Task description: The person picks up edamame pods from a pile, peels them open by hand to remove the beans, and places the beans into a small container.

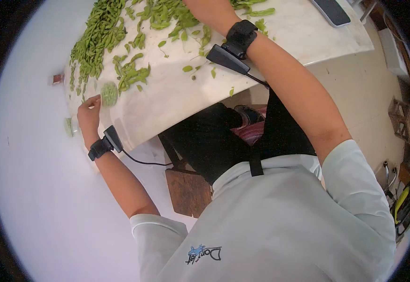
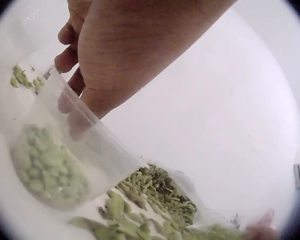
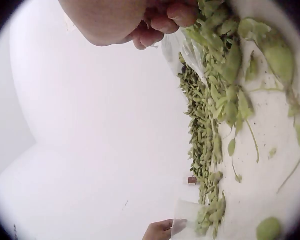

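Shelled green beans fill the bottom of a translucent cup near the table's left edge. My left hand grips the cup's rim, with fingertips showing through its wall in the left wrist view. My right hand, partly cut off by the head view's top edge, is over green pods. Its fingers are curled beside the pods in the right wrist view; whether they hold one is hidden.
A large heap of pods spreads over the white table, with a small pile near the cup. Loose leaves lie nearer the front edge. A phone rests at the far right. A wooden stool stands below.
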